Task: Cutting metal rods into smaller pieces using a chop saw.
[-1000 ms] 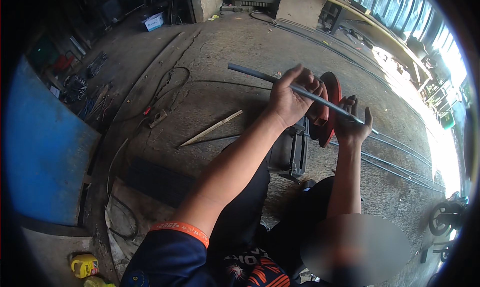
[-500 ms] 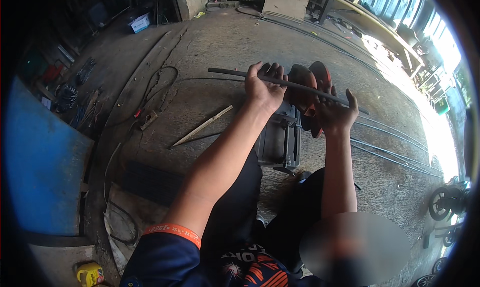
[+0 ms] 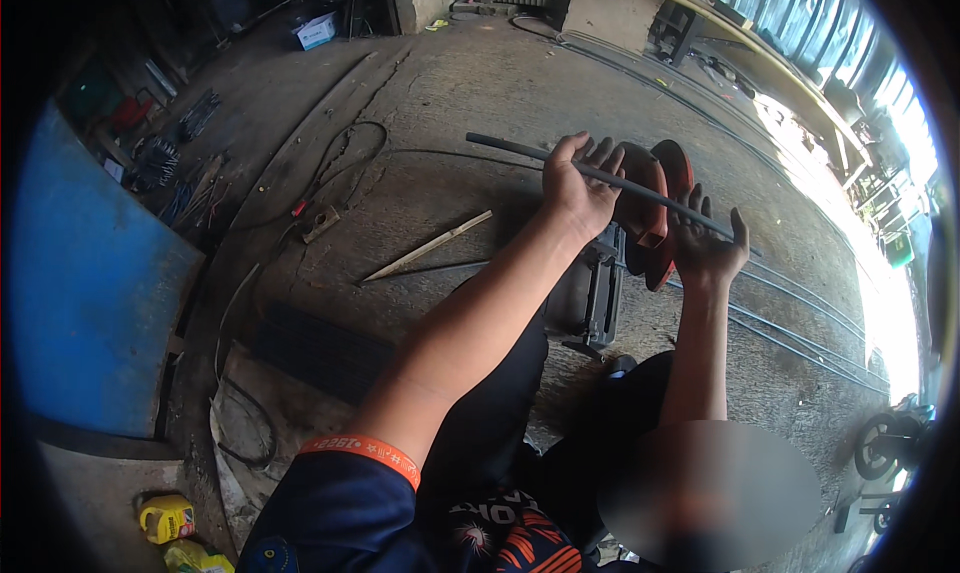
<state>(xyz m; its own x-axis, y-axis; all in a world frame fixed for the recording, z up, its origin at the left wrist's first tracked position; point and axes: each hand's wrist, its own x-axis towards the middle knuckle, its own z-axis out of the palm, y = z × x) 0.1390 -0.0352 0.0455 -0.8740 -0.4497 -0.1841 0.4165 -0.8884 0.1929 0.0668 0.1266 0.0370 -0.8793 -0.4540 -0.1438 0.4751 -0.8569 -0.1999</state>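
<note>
A long dark metal rod [image 3: 512, 147] slants across in front of me, its left end farther away and its right end lower. My left hand [image 3: 580, 198] holds it near the middle, palm up, with the thumb and fingers curled partly about it. Toward the right end, my right hand [image 3: 708, 251] carries the rod across its raised fingers, thumb apart. Both hands' fingers look blackened. Just beyond and partly behind the hands stands a cutting machine with orange-red round guards [image 3: 674, 163] and a dark metal base [image 3: 603, 298] on the floor.
A wooden stick [image 3: 430, 245] and a hammer-like block [image 3: 321, 224] lie left of the machine. Long thin rods [image 3: 800, 343] run along the floor at right. A blue panel [image 3: 95, 283] stands at left, a yellow jug [image 3: 167, 519] below it. Cable [image 3: 345, 128] curls farther off.
The whole view has shifted, so most things appear farther right. My left hand and the rod have moved slightly right against the machine, and the rod slopes more. Both hands still hold it.
</note>
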